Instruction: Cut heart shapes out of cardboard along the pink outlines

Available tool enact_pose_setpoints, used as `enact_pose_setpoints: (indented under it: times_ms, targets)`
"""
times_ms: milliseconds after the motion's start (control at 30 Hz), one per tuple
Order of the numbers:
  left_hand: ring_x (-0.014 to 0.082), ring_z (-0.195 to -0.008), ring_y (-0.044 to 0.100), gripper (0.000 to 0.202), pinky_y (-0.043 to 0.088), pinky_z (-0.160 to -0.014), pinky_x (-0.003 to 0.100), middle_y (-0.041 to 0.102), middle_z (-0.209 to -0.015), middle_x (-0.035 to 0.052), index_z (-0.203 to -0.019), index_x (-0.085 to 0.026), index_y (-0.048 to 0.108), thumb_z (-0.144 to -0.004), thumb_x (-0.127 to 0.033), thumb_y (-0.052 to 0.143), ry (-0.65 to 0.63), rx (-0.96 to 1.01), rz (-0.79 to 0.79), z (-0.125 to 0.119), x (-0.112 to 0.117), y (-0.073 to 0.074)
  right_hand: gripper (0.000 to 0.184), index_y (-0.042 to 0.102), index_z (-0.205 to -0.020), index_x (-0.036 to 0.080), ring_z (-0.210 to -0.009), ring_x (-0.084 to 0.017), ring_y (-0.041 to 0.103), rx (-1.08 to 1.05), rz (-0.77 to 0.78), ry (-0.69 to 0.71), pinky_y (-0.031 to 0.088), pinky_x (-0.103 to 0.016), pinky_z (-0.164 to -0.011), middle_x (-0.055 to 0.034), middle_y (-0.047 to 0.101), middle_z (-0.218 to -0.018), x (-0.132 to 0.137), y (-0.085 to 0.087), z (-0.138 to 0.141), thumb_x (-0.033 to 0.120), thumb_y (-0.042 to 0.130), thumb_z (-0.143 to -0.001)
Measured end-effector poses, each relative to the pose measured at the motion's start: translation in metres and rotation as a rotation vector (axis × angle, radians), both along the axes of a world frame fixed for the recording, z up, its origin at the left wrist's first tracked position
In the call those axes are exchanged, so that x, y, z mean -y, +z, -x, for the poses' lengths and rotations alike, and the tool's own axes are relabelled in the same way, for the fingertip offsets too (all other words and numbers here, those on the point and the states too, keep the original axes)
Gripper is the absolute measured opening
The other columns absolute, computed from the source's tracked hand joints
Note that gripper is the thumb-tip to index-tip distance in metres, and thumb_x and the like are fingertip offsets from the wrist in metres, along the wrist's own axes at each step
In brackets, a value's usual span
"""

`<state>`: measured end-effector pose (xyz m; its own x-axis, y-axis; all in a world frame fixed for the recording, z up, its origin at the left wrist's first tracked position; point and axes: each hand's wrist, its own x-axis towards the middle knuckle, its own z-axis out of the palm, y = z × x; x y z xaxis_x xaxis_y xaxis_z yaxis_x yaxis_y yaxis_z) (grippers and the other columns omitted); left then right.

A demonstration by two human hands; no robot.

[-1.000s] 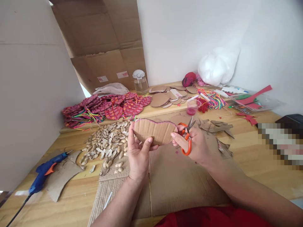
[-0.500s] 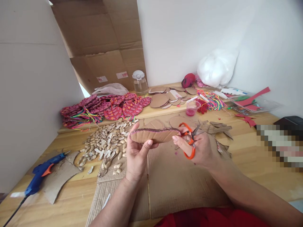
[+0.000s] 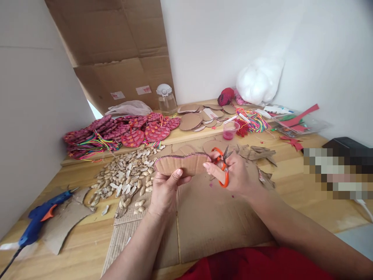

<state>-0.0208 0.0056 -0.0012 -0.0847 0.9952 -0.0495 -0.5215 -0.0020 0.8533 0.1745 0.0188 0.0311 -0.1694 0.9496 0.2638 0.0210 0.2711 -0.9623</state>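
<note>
A brown cardboard cutout (image 3: 189,165) with a curved outline and purple-tinged edge is held up between both hands, tilted so its flat face shows. My left hand (image 3: 169,186) grips its left part, thumb on the near face and fingers behind. My right hand (image 3: 233,171) has orange-handled scissors (image 3: 223,181) looped on its fingers, the blades pointing up and away from the cardboard. The right thumb and fingertips also pinch the cutout's right end. Below lies a cardboard sheet (image 3: 215,217) on the wooden table.
Peanut shells (image 3: 128,171) are heaped to the left, near a blue glue gun (image 3: 43,214). Decorated pink pieces (image 3: 131,128), cardboard rounds (image 3: 190,121), a cup of pink liquid (image 3: 229,132) and coloured cords (image 3: 253,119) line the back. Cardboard scraps (image 3: 256,152) lie right.
The cutout has tilted so that more of its flat face shows and less of its edge. Both hands keep their hold, and the whole view has shifted slightly.
</note>
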Motion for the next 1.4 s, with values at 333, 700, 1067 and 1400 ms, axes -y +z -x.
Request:
enact_pose_setpoints:
  times_ms: [333,700,1067,1400]
  targets:
    - [0.0164,-0.082,0.072,0.04,0.063,-0.057,0.026,0.073,-0.102,0.0022,-0.099,-0.018,0.069,-0.066,-0.03,0.089,-0.048,0.004,0.175,0.001,-0.003,-0.002,0.041,0.07,-0.098,0.015,-0.057,-0.013,0.062,-0.066,0.227,0.089,0.053,-0.023,-0.053,-0.0009,0.065,-0.066,-0.012,-0.002,-0.009,0.046,0.081,-0.075]
    - [0.013,-0.071,0.069,0.029,0.059,-0.046,0.018,0.074,-0.097,0.0039,-0.098,-0.014,0.073,-0.072,-0.02,0.085,-0.149,0.005,0.263,-0.003,-0.001,-0.003,0.038,0.058,-0.065,0.018,-0.043,-0.008,0.05,0.047,0.217,-0.046,0.041,-0.019,-0.036,0.0047,0.054,-0.053,-0.014,-0.009,0.0,0.043,0.087,-0.066]
    - [0.0168,-0.073,0.074,0.026,0.059,-0.051,0.017,0.075,-0.088,0.0083,-0.096,-0.011,0.069,-0.073,-0.012,0.082,-0.347,0.016,0.261,0.004,0.0,0.008,0.037,0.062,-0.07,0.017,-0.04,-0.008,0.048,-0.128,0.492,-0.128,0.031,-0.019,-0.027,0.004,0.056,-0.052,-0.038,-0.016,-0.014,0.036,0.09,-0.054]
    - [0.0188,-0.065,0.076,0.027,0.061,-0.056,0.021,0.072,-0.077,0.0046,-0.091,-0.015,0.056,-0.078,-0.012,0.079,-0.409,-0.003,0.25,0.0,0.003,0.01,0.039,0.063,-0.074,0.017,-0.042,-0.008,0.049,-0.125,0.443,-0.074,0.036,-0.017,-0.028,0.0043,0.057,-0.053,-0.036,-0.015,-0.016,0.038,0.09,-0.054]
